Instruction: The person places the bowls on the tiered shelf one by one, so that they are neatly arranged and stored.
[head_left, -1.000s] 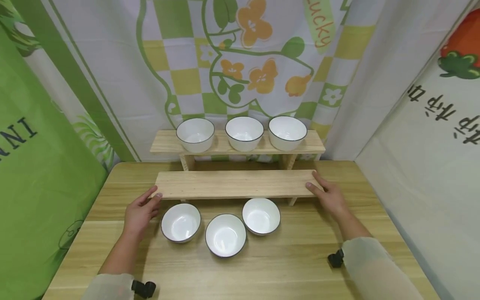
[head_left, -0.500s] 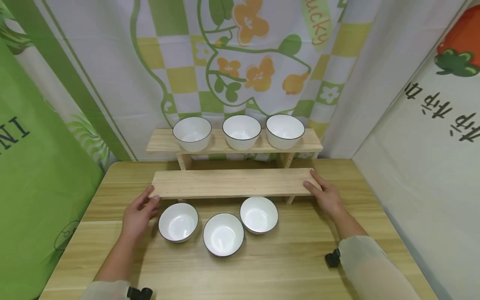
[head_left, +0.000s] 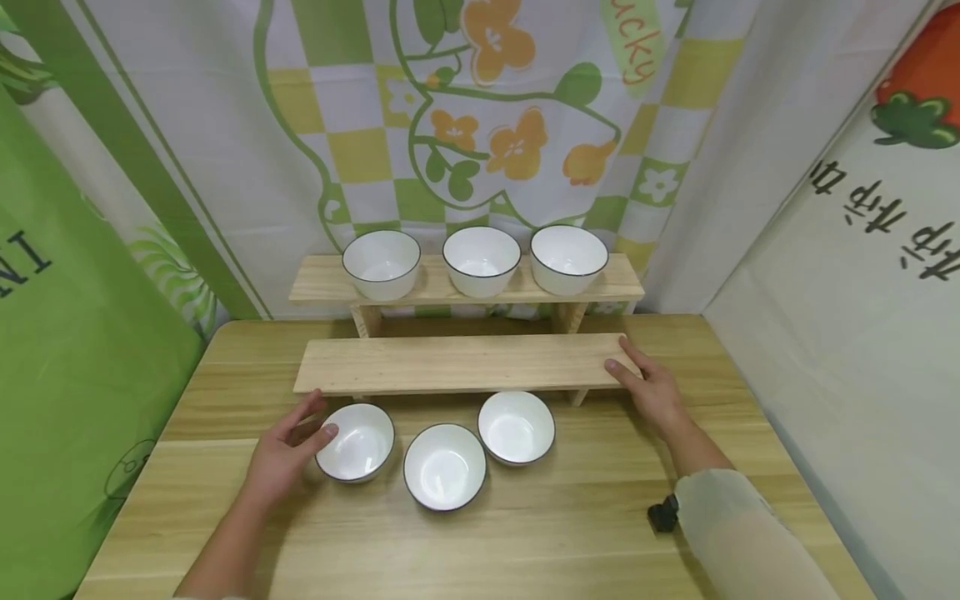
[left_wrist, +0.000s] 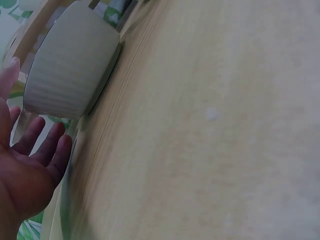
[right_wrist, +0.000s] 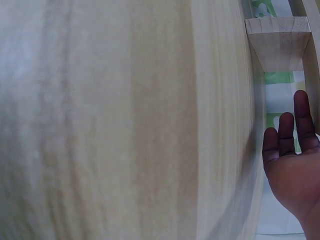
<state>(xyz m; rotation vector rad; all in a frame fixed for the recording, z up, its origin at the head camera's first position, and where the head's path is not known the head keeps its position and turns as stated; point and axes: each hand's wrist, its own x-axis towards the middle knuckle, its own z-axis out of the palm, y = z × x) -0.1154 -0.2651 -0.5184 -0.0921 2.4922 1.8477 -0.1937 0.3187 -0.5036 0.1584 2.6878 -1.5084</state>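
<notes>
A light wooden two-step shelf stands on the table, with its lower board (head_left: pixel 457 363) in front. My right hand (head_left: pixel 654 392) holds that board's right end, thumb on top and index finger along the end; its other fingers stretch out below in the right wrist view. My left hand (head_left: pixel 281 454) is at a white dark-rimmed bowl (head_left: pixel 356 443), thumb over the rim and fingers spread at its left side. In the left wrist view, this bowl (left_wrist: pixel 70 62) is tilted by the camera angle, with the fingertips beside its wall. Two similar bowls, the middle bowl (head_left: pixel 445 467) and right bowl (head_left: pixel 516 427), sit beside it.
Three more white bowls stand in a row on the upper board (head_left: pixel 431 285); the middle one (head_left: pixel 482 262) is between the others. The wooden table (head_left: pixel 540 542) reaches patterned curtains behind and a green cloth (head_left: pixel 67 400) at left.
My left hand has let go of the lower board's left end and moved down and right to the left bowl. My right hand stays at the board's right end. The view shifts slightly.
</notes>
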